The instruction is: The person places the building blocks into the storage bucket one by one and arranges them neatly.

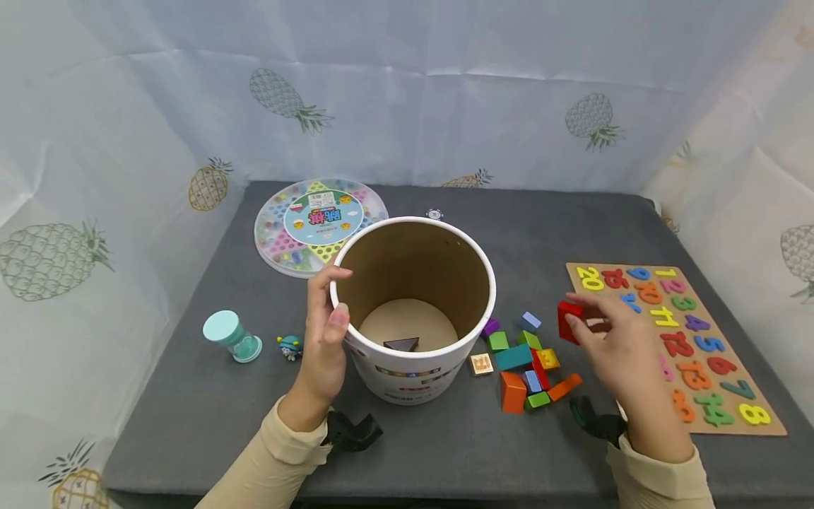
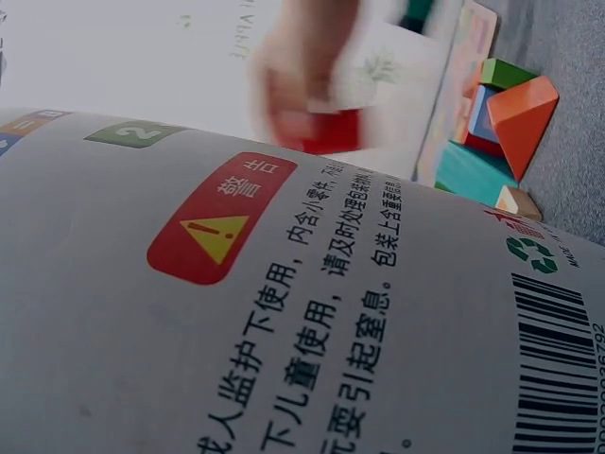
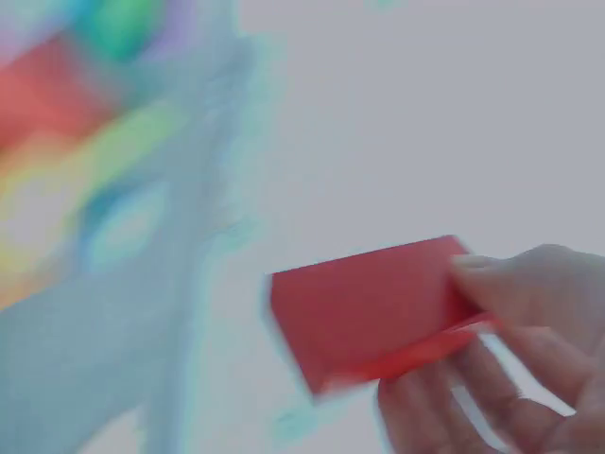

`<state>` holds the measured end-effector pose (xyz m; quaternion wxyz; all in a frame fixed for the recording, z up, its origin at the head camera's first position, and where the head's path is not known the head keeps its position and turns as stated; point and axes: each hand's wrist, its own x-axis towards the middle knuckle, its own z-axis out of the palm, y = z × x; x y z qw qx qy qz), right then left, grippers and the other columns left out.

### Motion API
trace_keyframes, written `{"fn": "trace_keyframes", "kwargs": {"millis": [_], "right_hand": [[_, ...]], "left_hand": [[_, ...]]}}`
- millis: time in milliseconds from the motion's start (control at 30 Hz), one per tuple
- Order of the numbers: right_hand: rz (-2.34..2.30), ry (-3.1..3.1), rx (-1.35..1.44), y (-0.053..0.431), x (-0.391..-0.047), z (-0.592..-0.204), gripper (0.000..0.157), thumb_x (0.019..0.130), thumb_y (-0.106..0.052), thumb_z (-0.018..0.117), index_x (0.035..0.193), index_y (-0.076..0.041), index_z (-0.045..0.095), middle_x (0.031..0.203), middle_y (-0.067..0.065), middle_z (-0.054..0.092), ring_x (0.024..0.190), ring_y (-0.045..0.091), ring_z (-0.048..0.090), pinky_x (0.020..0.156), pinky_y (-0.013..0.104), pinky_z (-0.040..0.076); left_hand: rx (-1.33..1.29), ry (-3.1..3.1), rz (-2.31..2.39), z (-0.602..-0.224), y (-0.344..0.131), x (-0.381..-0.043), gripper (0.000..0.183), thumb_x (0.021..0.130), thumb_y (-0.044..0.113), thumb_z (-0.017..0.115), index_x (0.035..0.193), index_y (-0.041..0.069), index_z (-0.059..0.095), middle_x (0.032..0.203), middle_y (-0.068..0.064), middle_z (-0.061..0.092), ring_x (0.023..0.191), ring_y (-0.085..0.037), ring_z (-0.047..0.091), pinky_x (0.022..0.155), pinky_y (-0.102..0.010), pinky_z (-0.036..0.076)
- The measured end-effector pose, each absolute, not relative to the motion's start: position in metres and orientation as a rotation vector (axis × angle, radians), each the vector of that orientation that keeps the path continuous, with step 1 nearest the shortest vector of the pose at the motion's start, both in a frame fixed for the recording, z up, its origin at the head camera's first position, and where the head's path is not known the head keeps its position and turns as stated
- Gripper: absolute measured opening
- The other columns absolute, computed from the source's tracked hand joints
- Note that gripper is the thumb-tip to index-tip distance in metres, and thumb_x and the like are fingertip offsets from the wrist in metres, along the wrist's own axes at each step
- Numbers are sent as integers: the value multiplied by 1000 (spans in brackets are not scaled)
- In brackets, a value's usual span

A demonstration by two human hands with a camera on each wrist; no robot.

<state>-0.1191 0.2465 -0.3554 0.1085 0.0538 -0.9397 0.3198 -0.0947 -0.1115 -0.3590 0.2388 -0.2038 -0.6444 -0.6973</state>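
A white bucket (image 1: 413, 385) stands upright on the dark table, with a dark triangular block (image 1: 402, 344) on its floor. My left hand (image 1: 323, 353) grips the bucket's left rim, the thumb and a fingertip hooked over the edge. To the right, my right hand (image 1: 613, 346) pinches a red rectangular block (image 3: 369, 317) between thumb and fingers, raised beside the number board. Between bucket and right hand lies a loose pile of coloured blocks, among them a teal block (image 1: 513, 358), an orange block (image 1: 512, 393) and a yellow block (image 1: 547, 358).
A number puzzle board (image 1: 769, 424) lies at the right. Behind the bucket to the left is a round Chinese checkers board (image 1: 270, 240). An hourglass (image 1: 234, 336) and a small figurine (image 1: 290, 347) stand at the left. A small pale square tile (image 1: 481, 365) lies right of the bucket.
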Motion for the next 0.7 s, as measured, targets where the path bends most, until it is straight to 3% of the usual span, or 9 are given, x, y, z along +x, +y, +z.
{"fn": "trace_keyframes", "kwargs": {"millis": [100,167,233,333,467,600,700], "right_hand": [[994,-2471,335,222,-110,-319,46,79,5,72,122,-11,66,109,9,60,92,16,59,76,9,44],[1065,-2308,490,204,-104,-297,51,72,15,74,117,-7,68,107,10,59,94,13,58,83,10,43],[1105,-2197,636,186,-101,-279,52,66,20,75,112,-2,69,106,11,61,97,15,58,86,16,45],[1109,-2153,749,163,-99,-263,45,63,17,78,103,-1,71,105,9,65,100,17,59,90,21,44],[1086,-2231,752,148,-106,-264,39,67,3,83,102,-8,71,104,0,67,101,14,58,87,22,43],[1121,-2310,716,152,-115,-280,39,72,-5,82,108,-14,70,106,-6,65,102,11,56,88,21,42],[1148,-2313,645,166,-124,-296,35,77,-6,78,110,-15,69,109,-5,64,104,12,55,91,21,41]], "left_hand": [[-552,-1771,-1894,-358,-112,-95,46,90,23,39,127,-4,35,137,-26,29,130,-34,24,99,-44,19],[-553,-1770,-1899,-359,-111,-95,46,89,22,39,127,-4,35,136,-26,30,128,-32,25,98,-43,20],[-553,-1769,-1914,-359,-111,-96,46,89,20,39,128,-4,35,136,-25,30,115,-27,36,91,-35,27],[-558,-1768,-1941,-359,-111,-97,45,89,19,38,129,-2,35,137,-21,29,106,-25,36,79,-30,29],[-563,-1765,-1962,-359,-111,-97,45,89,19,38,129,-1,35,139,-19,29,98,-26,38,82,-33,29],[-549,-1781,-1941,-359,-112,-97,45,89,20,39,128,-1,36,140,-18,31,109,-25,42,95,-41,27],[-548,-1792,-1915,-358,-112,-96,44,89,22,39,127,-2,36,141,-17,32,134,-30,24,104,-52,17]]}}
